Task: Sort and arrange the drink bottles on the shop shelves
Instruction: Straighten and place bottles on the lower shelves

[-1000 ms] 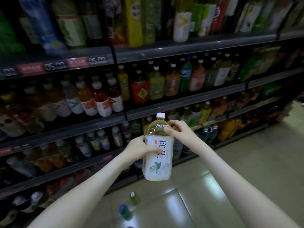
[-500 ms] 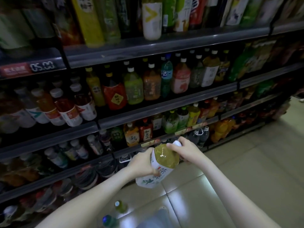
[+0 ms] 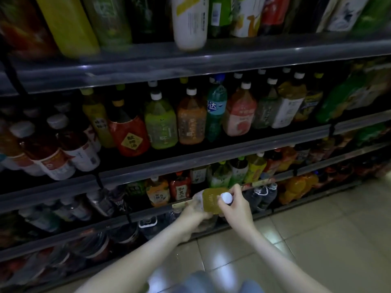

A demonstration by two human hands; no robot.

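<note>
I'm shelving: left hand point(image 3: 193, 210) and right hand point(image 3: 235, 206) grip the white-capped plastic yellow-tea bottle point(image 3: 211, 200); next, ease it over the shelf point(image 3: 156, 210) front edge.

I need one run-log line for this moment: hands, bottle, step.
left hand: holds tea bottle body | right hand: grips neck by white cap | bottle: tilted, before lower shelves | step: not yet shelved

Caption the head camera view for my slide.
Left hand and right hand hold a tilted white-capped tea bottle at a low shelf.
</note>
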